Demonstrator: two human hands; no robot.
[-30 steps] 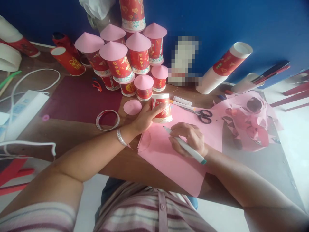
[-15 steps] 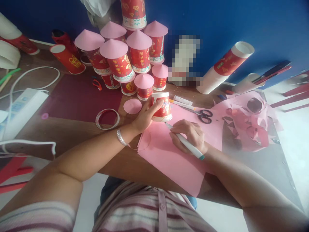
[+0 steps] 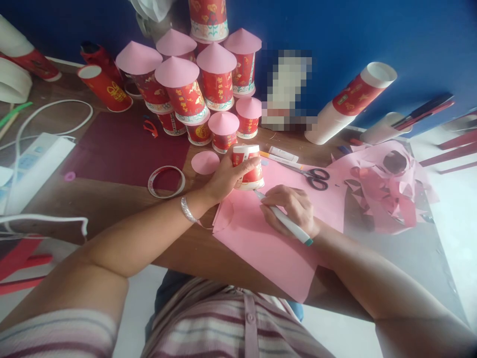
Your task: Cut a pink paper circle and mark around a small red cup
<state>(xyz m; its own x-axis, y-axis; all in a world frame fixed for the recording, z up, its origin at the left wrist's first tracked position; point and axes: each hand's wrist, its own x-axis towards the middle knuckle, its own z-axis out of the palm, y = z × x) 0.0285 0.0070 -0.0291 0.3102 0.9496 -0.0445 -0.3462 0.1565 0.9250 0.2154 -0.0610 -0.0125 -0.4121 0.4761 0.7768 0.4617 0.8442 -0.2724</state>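
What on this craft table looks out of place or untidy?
A heap of pink paper scraps sprawls at the table's right end. Two cup stacks lie tipped on their sides near the blue wall, while the cone-topped cups stand upright.

A pixelated block (image 3: 286, 89) is blotting out whatever is standing right of the stacked cups, upper centre of the frame; the left hand (image 3: 227, 176) is covering much of the small red cup (image 3: 249, 166), so its print is not showing clearly; the pen (image 3: 285, 221) tip is disappearing under the cup's rim; the right hand (image 3: 294, 209) is hiding the pink sheet (image 3: 268, 248) beneath it; the top cup (image 3: 208, 20) is being cut off by the upper edge; the right margin is blurring out.
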